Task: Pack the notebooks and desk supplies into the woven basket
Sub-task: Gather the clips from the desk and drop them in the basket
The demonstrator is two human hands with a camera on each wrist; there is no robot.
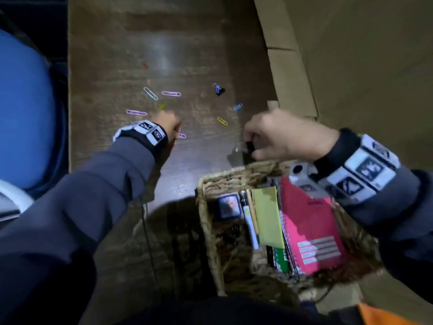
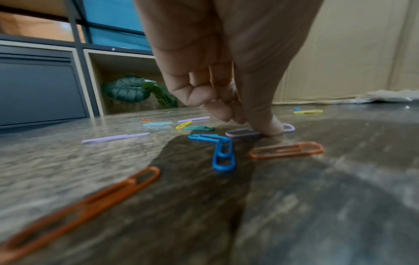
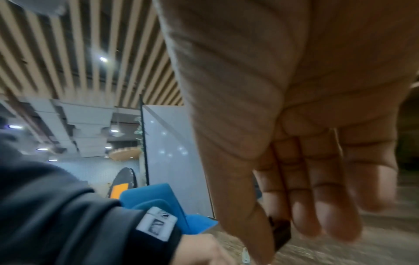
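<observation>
Head: basket (image 1: 234,175) holds notebooks (image 1: 311,231), pens (image 1: 251,222), maybe clips (image 1: 235,231).

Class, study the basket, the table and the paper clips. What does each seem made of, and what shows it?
Basket: woven plant fibre, perhaps straw, matt; twisted tan strands show.
Table: wood or wood-look laminate, slightly glossy; grain lines and glare.
Paper clips: probably coated wire, smooth; thin bent loops in bright colours.

Woven basket (image 1: 210,181), near right, holds pink notebook (image 1: 311,226), yellow pad (image 1: 267,216), pens (image 1: 251,226); coloured paper clips (image 1: 171,93) and a binder clip (image 1: 219,89) lie scattered farther off.
</observation>
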